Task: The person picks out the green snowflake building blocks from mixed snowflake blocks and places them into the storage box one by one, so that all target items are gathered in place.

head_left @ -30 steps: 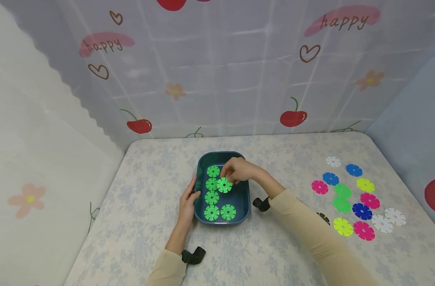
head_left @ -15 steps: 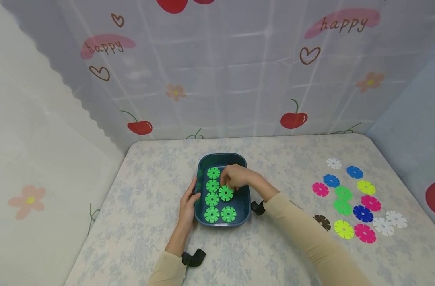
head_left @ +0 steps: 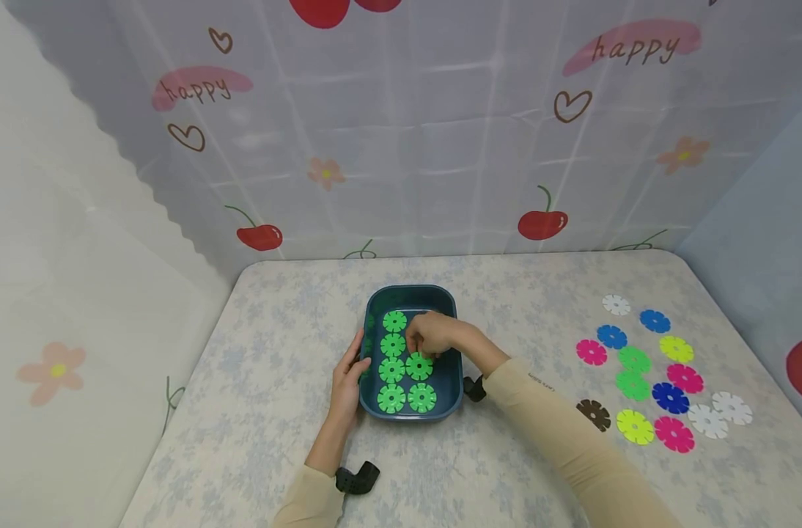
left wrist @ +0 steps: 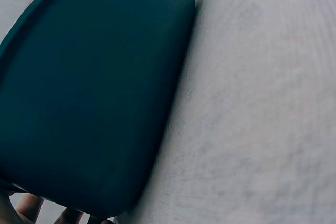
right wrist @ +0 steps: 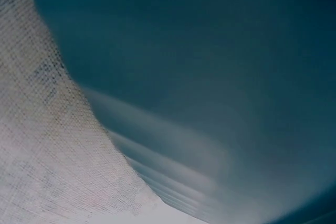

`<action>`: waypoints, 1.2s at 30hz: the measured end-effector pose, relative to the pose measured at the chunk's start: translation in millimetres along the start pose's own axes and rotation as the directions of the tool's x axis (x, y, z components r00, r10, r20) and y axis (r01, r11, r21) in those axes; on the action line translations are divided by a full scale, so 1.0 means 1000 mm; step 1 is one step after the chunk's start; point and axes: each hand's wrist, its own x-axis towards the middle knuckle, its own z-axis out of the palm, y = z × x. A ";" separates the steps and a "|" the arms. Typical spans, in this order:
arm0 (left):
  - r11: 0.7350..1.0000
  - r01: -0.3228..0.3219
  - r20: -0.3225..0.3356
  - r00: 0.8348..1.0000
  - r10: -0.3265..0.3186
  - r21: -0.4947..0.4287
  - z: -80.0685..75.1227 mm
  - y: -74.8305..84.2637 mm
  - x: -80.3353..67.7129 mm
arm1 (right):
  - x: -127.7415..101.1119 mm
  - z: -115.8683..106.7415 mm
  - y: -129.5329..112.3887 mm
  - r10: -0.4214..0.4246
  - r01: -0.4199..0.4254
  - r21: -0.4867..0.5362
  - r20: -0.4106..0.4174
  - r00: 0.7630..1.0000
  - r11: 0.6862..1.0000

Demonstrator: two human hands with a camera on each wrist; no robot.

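A dark teal tray (head_left: 410, 291) stands at the middle of the table and holds several green notched discs in two columns. My right hand (head_left: 430, 334) reaches into it with curled fingers. Its fingertips pinch the upper edge of one green disc (head_left: 418, 366), which lies low in the right column beside the left column's third disc (head_left: 391, 369). My left hand (head_left: 345, 376) grips the tray's left wall, thumb at the rim. The left wrist view shows the tray's outer wall (left wrist: 89, 87) with fingertips (left wrist: 31, 208) under it. The right wrist view is a blur of the tray (right wrist: 210, 51) and tablecloth (right wrist: 42, 156).
Loose discs lie on the right of the table: white (head_left: 615, 304), blue (head_left: 655, 320), pink (head_left: 591, 352), green (head_left: 633, 359), yellow (head_left: 635, 426) and a dark brown one (head_left: 594, 414). A cherry-print curtain (head_left: 542, 220) closes the back and sides.
My right hand has brought the green disc down and nearer, from above the tray's middle to the right column. My left hand has stayed on the tray.
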 end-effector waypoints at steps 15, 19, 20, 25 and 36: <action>1.000 0.011 -0.006 1.000 -0.011 0.009 0.000 -0.003 0.000 | 0.004 0.009 -0.001 0.090 -0.091 -0.122 -0.014 0.996 0.988; 1.000 0.008 -0.007 1.000 -0.008 0.012 0.000 -0.003 0.001 | 0.003 0.009 -0.002 0.095 -0.098 -0.149 -0.027 0.995 0.984; 1.000 0.008 -0.008 1.000 -0.008 0.011 0.000 -0.002 0.001 | 0.003 0.009 -0.003 0.095 -0.098 -0.156 -0.029 0.995 0.983; 1.000 0.006 -0.004 1.000 -0.006 0.011 0.000 -0.001 0.002 | 0.002 0.009 -0.004 0.102 -0.108 -0.165 -0.044 0.994 0.980; 1.000 0.013 -0.011 1.000 -0.013 0.011 -0.001 0.000 0.002 | 0.001 0.006 -0.008 0.060 -0.068 -0.156 -0.057 0.997 0.985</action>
